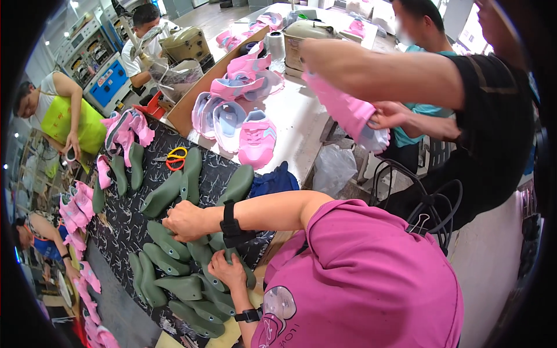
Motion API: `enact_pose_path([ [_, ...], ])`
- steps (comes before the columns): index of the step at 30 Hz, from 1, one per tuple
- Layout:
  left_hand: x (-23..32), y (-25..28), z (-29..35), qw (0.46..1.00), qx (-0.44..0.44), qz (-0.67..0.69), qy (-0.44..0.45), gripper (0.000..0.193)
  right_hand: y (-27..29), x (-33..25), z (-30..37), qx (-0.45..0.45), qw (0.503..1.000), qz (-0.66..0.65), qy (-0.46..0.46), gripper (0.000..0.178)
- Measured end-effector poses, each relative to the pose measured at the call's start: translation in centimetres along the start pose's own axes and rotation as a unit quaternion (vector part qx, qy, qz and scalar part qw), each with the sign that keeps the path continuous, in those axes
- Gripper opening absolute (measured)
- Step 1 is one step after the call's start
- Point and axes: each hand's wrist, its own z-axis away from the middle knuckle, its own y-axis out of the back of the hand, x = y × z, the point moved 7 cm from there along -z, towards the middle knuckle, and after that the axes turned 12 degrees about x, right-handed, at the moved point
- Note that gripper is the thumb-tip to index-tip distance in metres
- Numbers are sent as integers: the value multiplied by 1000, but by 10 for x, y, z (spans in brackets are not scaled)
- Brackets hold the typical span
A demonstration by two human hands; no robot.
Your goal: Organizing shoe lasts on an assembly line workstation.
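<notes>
Dark green shoe lasts lie in a heap on the table in front of my pink-shirted body. My right hand, with a black wrist strap, is closed at the end of one shoe last; its fingertips are partly hidden. Nearer my body, my left hand rests over other lasts, its fingers spread. Beyond my right hand lie more lasts, and next to them scissors with red and yellow handles. A dark blue cloth sits right of these.
Pink shoes stand on a white table behind a wooden board. At right, a person in black holds a pink shoe upper over the table's edge. A plastic bag and black cables lie close by. More people work left and behind.
</notes>
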Motion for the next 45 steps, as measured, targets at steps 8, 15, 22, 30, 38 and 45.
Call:
enact_pose_path([
  [8, -1, -2, -2, 999, -9, -1, -39, 33, 3, 0, -3, 7, 1000, 17, -25, 26],
  [15, 1, -4, -2, 997, -26, 17, -70, 33, -6, 0, 18, 42, 998, 39, 1, 31],
  [22, 2, -5, -2, 996, -44, 28, -79, 29, -11, -16, 17, 39, 999, 36, -1, 19],
  [30, -1, -5, -5, 996, -20, 59, -70, 25, -21, -16, 14, 8, 999, 44, -17, 27],
  [38, -6, -18, -5, 990, -74, 115, 36, 34, 23, -4, 47, 48, 996, 43, -62, 27],
  [45, -18, -13, 2, 993, -45, 106, 27, 36, 19, -14, 54, 38, 995, 56, -79, 31],
])
